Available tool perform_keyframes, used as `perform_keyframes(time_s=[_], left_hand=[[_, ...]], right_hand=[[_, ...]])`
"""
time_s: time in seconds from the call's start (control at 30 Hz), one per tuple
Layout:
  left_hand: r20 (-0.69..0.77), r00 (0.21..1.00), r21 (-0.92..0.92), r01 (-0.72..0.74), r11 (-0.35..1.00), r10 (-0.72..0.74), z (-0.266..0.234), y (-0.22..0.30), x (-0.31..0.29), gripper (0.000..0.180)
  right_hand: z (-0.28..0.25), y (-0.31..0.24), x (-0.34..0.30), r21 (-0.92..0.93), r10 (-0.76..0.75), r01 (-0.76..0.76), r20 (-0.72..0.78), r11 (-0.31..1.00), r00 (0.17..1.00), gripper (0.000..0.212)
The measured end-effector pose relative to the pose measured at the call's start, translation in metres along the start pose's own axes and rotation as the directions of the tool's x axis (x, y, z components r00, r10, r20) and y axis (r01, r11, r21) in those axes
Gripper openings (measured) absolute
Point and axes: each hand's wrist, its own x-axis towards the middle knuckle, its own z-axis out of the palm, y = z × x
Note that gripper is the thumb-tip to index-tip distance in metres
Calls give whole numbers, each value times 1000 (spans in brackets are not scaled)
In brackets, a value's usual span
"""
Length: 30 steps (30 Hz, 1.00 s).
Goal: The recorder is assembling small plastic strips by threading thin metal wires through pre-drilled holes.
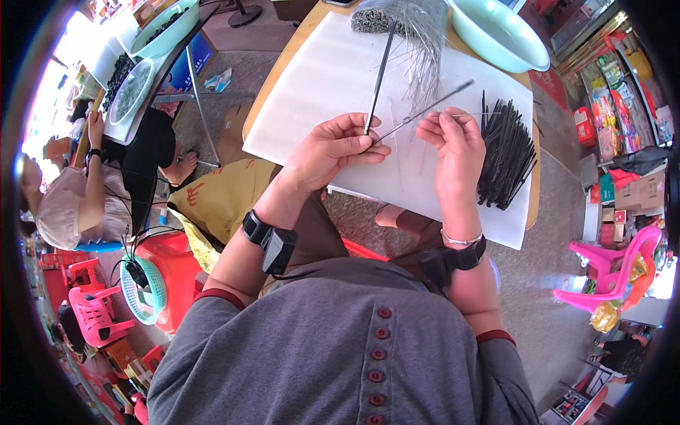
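My left hand is closed around two slim black rods. One black rod points up and away; a second rod slants to the far right, passing just left of my other hand. My right hand pinches a thin pale wire between thumb and fingertips. Both hands are above a white foam sheet on a wooden table. Right of them lies a heap of black rods. A bundle of fine wires, partly in clear plastic, lies at the far side, with several loose wires nearby.
A pale green basin stands at the table's far right corner. Beside me on the left are a yellow sack and a red stool with a green basket. Another person sits at a table further left. A pink chair stands right.
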Motion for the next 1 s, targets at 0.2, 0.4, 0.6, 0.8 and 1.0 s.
perform_keyframes(time_s=[0.2,0.4,0.6,0.8,1.0], left_hand=[[-12,1000,37,-20,999,21,-5,-6,2,30],[47,999,66,-13,998,10,-2,-2,1,32],[72,997,120,-10,993,1,0,-2,0,33],[96,995,164,4,986,-20,0,-1,-1,35],[34,998,130,40,991,-44,2,3,-3,35]], right_hand=[[5,10,0,89,90,-106,163,990,983,14],[6,14,-2,32,145,-153,166,988,975,14],[5,16,-2,40,170,-180,175,983,970,15],[2,18,0,43,185,-194,159,980,970,15],[-2,20,2,125,207,-236,211,964,955,13]])
